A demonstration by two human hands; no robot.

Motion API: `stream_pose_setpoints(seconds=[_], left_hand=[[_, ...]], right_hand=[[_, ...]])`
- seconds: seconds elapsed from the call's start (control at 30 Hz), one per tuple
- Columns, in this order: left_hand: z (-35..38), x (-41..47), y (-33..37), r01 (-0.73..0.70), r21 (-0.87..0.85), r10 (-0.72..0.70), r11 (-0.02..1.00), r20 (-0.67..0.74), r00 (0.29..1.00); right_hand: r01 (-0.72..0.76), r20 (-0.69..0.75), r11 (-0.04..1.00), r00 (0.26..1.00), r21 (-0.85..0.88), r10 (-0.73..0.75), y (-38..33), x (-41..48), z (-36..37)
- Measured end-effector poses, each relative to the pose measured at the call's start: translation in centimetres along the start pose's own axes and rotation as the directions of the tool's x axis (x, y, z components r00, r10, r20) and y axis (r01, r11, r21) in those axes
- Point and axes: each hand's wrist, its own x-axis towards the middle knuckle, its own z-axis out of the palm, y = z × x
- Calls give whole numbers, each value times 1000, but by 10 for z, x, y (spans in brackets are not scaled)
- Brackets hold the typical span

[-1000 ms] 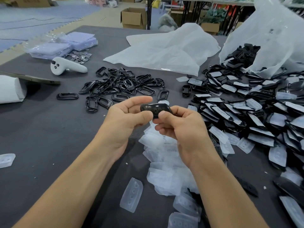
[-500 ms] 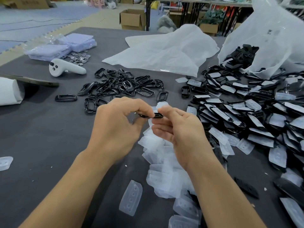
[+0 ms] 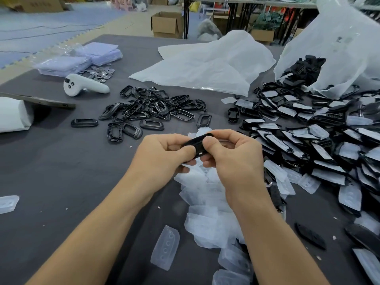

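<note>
A small black oblong plastic shell (image 3: 195,141) is held in the air above the dark grey surface (image 3: 61,171), near the middle of the view. It is caught between both hands and tilts up toward the right. The left hand (image 3: 162,157) pinches its left end, thumb on the near face and curled fingers behind. The right hand (image 3: 234,161) pinches the right end the same way, thumb pressed on the front and forefinger hooked over the top edge.

Directly beneath the hands lies a loose heap of translucent white silicone pads (image 3: 207,194), running toward the near edge. One single translucent pad with a row of round dimples (image 3: 165,250) lies just left of that heap, and another translucent pad (image 3: 8,203) sits well apart at the far left.

Beyond the hands is a scatter of black oval plastic frames (image 3: 148,110). To the right spreads a large pile of black shells with pale pads set in them (image 3: 308,136), spilling from an open clear plastic bag (image 3: 339,48). A flat white plastic bag (image 3: 205,66) lies farther back.

At the far left are a white handheld controller (image 3: 84,86), a small pile of metal discs (image 3: 100,73) and lilac plastic-wrapped packets (image 3: 82,58).
</note>
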Motion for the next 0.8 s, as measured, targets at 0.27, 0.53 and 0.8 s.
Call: stream_pose_setpoints(seconds=[0.27, 0.53, 0.8], left_hand=[[-15, 15, -3, 8, -175, -69, 985, -343, 937], [-27, 24, -9, 40, -231, -141, 972, -439, 887], [-23, 23, -9, -39, -119, -30, 992, -528, 849]], right_hand=[[248, -49, 838, 950, -486, -310, 9, 1, -5], [422, 404, 394, 905, -817, -131, 23, 1, 4], [413, 323, 465, 909, -783, -264, 24, 0, 6]])
